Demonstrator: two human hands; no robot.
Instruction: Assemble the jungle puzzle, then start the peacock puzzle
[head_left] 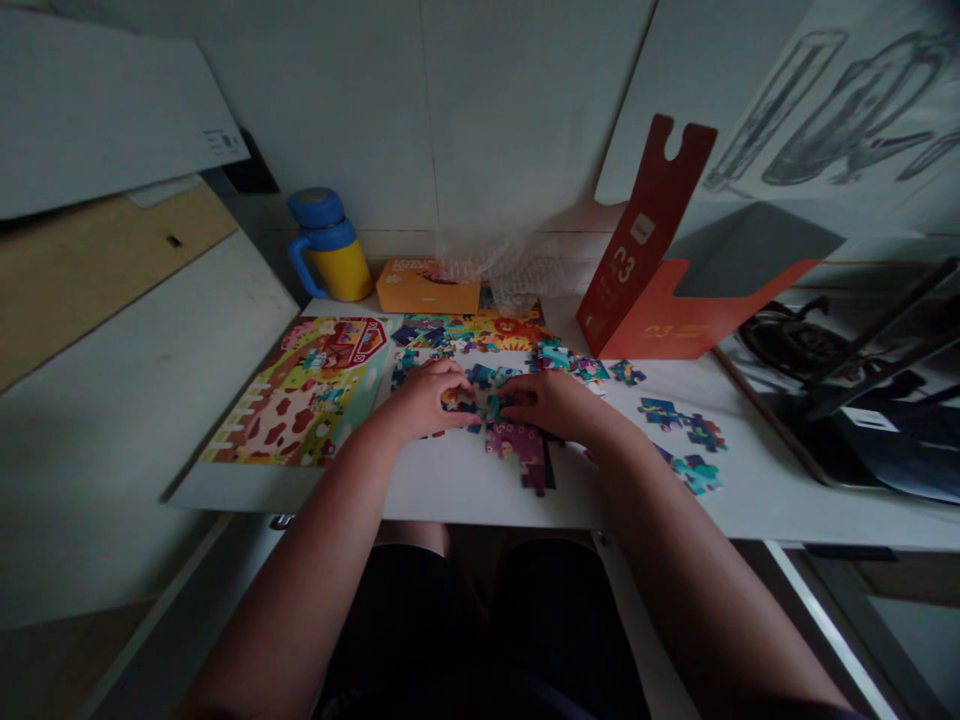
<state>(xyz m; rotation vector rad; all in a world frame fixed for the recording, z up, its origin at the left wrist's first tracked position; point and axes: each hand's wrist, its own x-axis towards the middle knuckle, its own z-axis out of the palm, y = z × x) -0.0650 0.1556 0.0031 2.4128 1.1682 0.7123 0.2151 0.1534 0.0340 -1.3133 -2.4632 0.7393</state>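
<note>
Puzzle pieces [516, 445] lie between and just below both hands [486, 403].

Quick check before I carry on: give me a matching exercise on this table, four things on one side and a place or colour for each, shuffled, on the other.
Things:
1. Handled bottle
2. Farm picture
3. Purple puzzle section
4. Red-orange box

Places or colours:
A. Just on the near side of the right hand's fingers
B. Blue top, yellow body
C. At the right, behind loose puzzle pieces, with a tall notched panel sticking up
D. Flat on the left part of the table, beyond the left hand

Right pairs: 1-B, 2-D, 3-A, 4-C
</note>
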